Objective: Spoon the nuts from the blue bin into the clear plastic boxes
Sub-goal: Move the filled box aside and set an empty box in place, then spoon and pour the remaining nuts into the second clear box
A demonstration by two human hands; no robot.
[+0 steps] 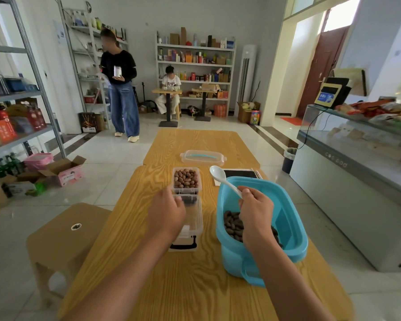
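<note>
Gripping the handle of a white plastic spoon point(220, 176), the right hand point(256, 214) hovers over the large blue plastic bin point(292, 228) in the lower right of the frame, its fingers curled round the handle and the empty bowl of the spoon pointing up and away above the bin's far rim. Dark brown nuts point(233, 224) lie in the bottom of the bin, partly hidden by the wrist. The left hand point(166, 210) sits at the centre of the frame, resting on the left wall of a clear plastic box point(192, 218); its fingers seem to curl over the rim, though the back of the hand hides them. This near box holds only a few dark nuts at its far end. Just beyond it, touching end to end, a second clear plastic box point(186, 179) is filled with lighter brown nuts. Farther up the wood-grain desk point(195, 274) lie a clear lid with a teal strip point(203, 156) and a dark tablet point(240, 174).
</note>
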